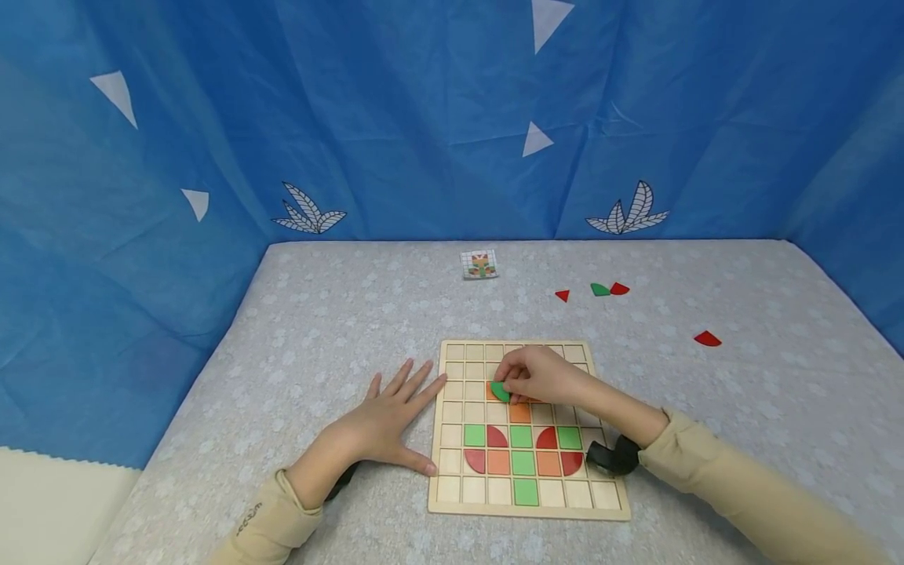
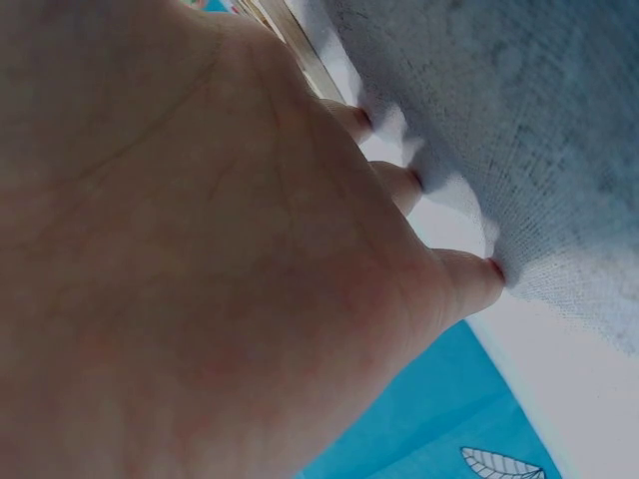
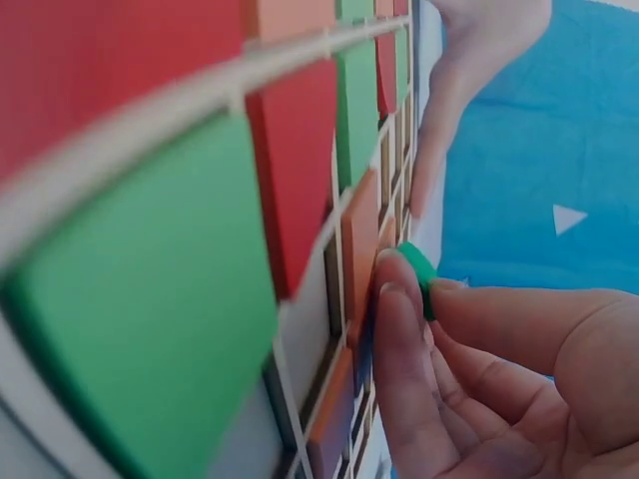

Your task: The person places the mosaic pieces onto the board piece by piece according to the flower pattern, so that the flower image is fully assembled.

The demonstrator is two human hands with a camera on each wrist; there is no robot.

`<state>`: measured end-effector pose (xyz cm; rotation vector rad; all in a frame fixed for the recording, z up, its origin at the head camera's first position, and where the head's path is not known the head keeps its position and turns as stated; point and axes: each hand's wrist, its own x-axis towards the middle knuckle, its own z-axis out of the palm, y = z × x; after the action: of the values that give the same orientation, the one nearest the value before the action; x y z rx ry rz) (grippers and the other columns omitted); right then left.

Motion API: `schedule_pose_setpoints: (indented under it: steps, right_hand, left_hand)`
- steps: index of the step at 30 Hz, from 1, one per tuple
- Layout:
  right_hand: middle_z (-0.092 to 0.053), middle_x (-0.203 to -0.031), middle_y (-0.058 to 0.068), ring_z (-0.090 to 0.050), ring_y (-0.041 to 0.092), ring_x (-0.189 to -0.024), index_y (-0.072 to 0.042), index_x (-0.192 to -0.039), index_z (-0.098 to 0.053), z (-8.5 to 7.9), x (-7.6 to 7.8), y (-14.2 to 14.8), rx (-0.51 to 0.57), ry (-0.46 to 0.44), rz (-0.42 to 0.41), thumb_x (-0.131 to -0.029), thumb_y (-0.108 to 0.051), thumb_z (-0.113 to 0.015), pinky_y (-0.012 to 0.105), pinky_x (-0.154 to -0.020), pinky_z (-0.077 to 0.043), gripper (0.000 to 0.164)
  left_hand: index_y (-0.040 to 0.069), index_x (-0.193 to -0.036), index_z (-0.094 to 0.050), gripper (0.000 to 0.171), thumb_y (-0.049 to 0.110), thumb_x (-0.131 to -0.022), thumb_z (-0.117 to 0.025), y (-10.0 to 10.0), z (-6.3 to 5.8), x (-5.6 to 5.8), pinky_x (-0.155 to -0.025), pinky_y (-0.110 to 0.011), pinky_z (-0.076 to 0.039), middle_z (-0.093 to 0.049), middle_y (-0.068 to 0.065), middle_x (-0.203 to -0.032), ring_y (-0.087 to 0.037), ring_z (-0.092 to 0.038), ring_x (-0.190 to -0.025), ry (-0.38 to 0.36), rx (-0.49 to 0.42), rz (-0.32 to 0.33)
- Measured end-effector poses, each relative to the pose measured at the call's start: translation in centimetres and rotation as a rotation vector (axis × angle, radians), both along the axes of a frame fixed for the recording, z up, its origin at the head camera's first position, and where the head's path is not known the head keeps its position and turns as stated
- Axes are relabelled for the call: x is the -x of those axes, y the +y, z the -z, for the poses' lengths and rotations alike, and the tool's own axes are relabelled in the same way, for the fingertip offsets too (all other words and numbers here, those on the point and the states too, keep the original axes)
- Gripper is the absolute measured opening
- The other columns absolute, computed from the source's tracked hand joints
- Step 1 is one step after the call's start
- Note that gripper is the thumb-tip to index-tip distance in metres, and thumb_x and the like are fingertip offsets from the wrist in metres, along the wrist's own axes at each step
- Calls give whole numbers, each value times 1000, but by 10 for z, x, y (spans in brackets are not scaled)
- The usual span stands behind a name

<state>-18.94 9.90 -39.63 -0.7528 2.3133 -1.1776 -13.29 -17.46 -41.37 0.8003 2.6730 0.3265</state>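
Observation:
A wooden grid board (image 1: pixel 450 392) lies on the table, with green and orange squares and red quarter-circle pieces set in several of its cells. Between thumb and fingertips my right hand (image 1: pixel 540 375) pinches a green quarter-circle piece (image 1: pixel 501 391), also visible in the right wrist view. That piece is over the board's upper middle, beside an orange piece (image 1: pixel 490 390) that it partly covers. My left hand (image 1: pixel 384 420) rests with spread fingers on the cloth at the board's left edge, thumb and little finger at the rim. Under my right hand some cells are hidden.
A small pattern card (image 1: pixel 479 265) lies at the back of the table. Loose pieces are to the right: a red triangle (image 1: pixel 563 296), a green quarter circle (image 1: pixel 599 289), a red one (image 1: pixel 619 289) beside it, and another red one (image 1: pixel 708 339). Blue curtain (image 1: pixel 438 157) hangs behind.

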Motion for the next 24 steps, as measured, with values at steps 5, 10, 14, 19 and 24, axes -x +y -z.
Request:
schedule_pose_setpoints:
  steps: [5, 10, 14, 19, 24]
  right_hand:
    - [-63, -68, 0, -62, 15, -58, -4, -86, -65, 2, -4, -1, 1, 46, -37, -87, 3, -63, 27, -57, -50, 7]
    - [-63, -64, -4, -60, 12, -54, -8, -82, -64, 3, -7, -2, -32, 108, -33, -86, -1, -65, 26, -56, -47, 8]
    - [-60, -64, -5, -59, 10, -54, -9, -79, -61, 3, -8, -3, -39, 147, -40, -84, -1, -68, 25, -55, -47, 12]
    - [-56, -64, -7, -55, 8, -56, -11, -76, -60, 2, -9, -4, -63, 202, -57, -83, -3, -70, 25, -55, -46, 15]
    - [-54, -66, -10, -49, 6, -59, -13, -81, -63, 3, -13, -5, -102, 260, -120, -84, -6, -70, 25, -55, -45, 10]
  left_hand:
    - [21, -152, -10, 119, 74, -62, -65, 0, 1, -1, -101, -65, -2, 1, -7, -156, -32, 8, -139, 6, -10, 3]
    - [22, -152, -9, 120, 74, -61, -65, 0, 0, -1, -101, -65, -1, 2, -7, -156, -31, 9, -138, 5, -5, 2]
    - [21, -152, -8, 119, 74, -62, -65, 0, -1, 0, -101, -65, -1, 2, -6, -156, -31, 9, -138, 3, -5, 4]
    - [21, -152, -8, 119, 75, -62, -63, -1, -1, 0, -100, -65, -1, 2, -7, -156, -31, 9, -138, 2, -5, 11]
    - [21, -152, -9, 118, 75, -62, -63, 0, -1, 0, -101, -65, -1, 1, -7, -156, -31, 9, -138, -3, -6, 11]
